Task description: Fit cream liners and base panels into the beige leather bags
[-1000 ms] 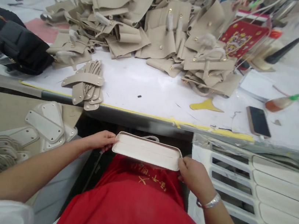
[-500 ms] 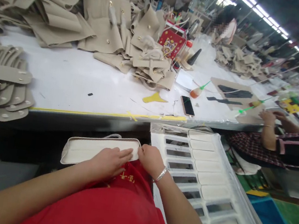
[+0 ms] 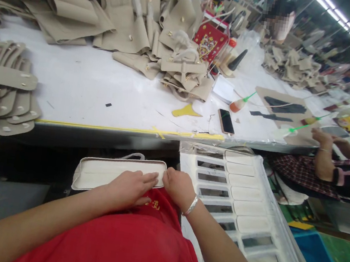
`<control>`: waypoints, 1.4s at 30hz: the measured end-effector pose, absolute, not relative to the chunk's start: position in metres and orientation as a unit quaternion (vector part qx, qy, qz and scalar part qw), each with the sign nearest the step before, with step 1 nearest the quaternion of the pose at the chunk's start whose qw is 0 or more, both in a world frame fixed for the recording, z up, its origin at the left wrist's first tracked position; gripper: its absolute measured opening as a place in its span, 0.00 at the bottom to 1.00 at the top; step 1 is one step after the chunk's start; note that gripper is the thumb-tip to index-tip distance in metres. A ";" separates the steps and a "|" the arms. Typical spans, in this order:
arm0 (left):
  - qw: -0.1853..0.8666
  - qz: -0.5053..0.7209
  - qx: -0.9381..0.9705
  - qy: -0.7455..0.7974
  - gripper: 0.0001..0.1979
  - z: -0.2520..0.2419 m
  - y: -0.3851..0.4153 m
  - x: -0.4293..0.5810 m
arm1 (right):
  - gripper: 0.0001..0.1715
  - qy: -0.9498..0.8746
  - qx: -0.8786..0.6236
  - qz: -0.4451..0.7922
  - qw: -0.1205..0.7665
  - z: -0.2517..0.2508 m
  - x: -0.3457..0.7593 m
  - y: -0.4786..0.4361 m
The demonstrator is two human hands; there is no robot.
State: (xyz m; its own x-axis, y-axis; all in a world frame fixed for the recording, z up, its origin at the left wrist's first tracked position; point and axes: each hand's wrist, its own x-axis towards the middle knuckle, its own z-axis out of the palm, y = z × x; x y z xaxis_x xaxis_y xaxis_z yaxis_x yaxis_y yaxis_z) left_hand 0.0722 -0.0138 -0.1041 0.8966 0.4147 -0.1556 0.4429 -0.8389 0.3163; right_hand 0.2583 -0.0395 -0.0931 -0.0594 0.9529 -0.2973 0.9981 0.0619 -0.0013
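Note:
A handbag with a long cream rectangular base panel (image 3: 100, 174) and a thin dark rim lies across my lap at the table's front edge. A pale handle loop (image 3: 132, 156) shows behind it. My left hand (image 3: 133, 186) rests flat on the right part of the panel, fingers stretched, thumb apart on the near side. My right hand (image 3: 180, 188) pinches the bag's rim at the right end, its fingers closed. The body of the bag below the panel is mostly hidden by my arms and the red apron (image 3: 107, 243).
To my right stands a white slatted rack (image 3: 215, 193) bearing several cream panels (image 3: 244, 195). Tan bag pieces (image 3: 125, 20) heap up on the white table (image 3: 79, 91), with straps (image 3: 3, 76) at left. A phone (image 3: 226, 121) and glue bottle (image 3: 237, 105) lie nearby. A co-worker's hands (image 3: 323, 139) are at far right.
The view has shifted slightly, so the table's things sit a little higher and further right. Both hands keep nearly the same places on the bag.

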 end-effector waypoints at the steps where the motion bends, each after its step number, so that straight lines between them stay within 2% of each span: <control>1: 0.173 -0.041 0.959 0.223 0.28 -0.104 -0.014 0.072 | 0.17 0.725 0.671 -0.111 0.107 -0.093 0.258 -0.039; 5: 0.168 -0.044 0.958 0.228 0.28 -0.106 -0.014 0.073 | 0.16 0.720 0.677 -0.121 0.094 -0.090 0.257 -0.039; 7: 0.171 -0.045 0.957 0.228 0.28 -0.105 -0.014 0.073 | 0.16 0.702 0.690 -0.164 0.066 -0.089 0.260 -0.036; 9: 0.177 -0.045 0.957 0.224 0.28 -0.104 -0.014 0.073 | 0.18 0.648 0.693 -0.316 -0.001 -0.091 0.269 -0.032; 12: 0.182 -0.043 0.957 0.223 0.27 -0.103 -0.013 0.072 | 0.18 0.452 0.626 -0.622 -0.129 -0.101 0.289 -0.026; 14: 0.188 -0.039 0.955 0.226 0.27 -0.104 -0.013 0.072 | 0.18 0.340 0.560 -0.732 -0.186 -0.111 0.300 -0.023; 16: 0.197 -0.034 0.953 0.230 0.27 -0.105 -0.013 0.070 | 0.21 0.300 0.523 -0.770 -0.207 -0.120 0.305 -0.020; 19: 0.211 -0.032 0.950 0.227 0.26 -0.107 -0.011 0.068 | 0.22 0.315 0.548 -0.751 -0.190 -0.124 0.301 -0.016; 24: 0.203 -0.030 0.952 0.227 0.26 -0.109 -0.010 0.076 | 0.17 0.406 0.646 -0.629 -0.149 -0.111 0.284 -0.011; 28: 0.227 -0.020 0.946 0.230 0.33 -0.094 -0.018 0.072 | 0.15 0.450 0.671 -0.573 -0.137 -0.104 0.277 -0.020; 30: 0.289 0.043 0.924 0.247 0.36 -0.083 -0.022 0.051 | 0.16 0.473 0.677 -0.548 -0.132 -0.104 0.277 -0.024; 31: 0.324 0.100 0.896 0.287 0.34 -0.080 -0.023 0.036 | 0.16 0.482 0.679 -0.539 -0.127 -0.105 0.277 -0.025; 35: 0.372 0.354 0.622 0.591 0.16 -0.092 -0.024 -0.043 | 0.17 0.496 0.660 -0.559 -0.075 -0.104 0.279 -0.015; 37: 0.459 0.348 0.514 0.636 0.15 -0.111 -0.023 -0.074 | 0.18 0.496 0.648 -0.577 -0.034 -0.100 0.280 -0.008; 40: 0.619 0.300 0.433 0.582 0.18 -0.135 -0.020 -0.092 | 0.19 0.490 0.642 -0.590 0.009 -0.094 0.279 0.000; 42: 0.651 0.290 0.430 0.554 0.19 -0.138 -0.019 -0.092 | 0.19 0.489 0.636 -0.597 0.016 -0.094 0.280 0.001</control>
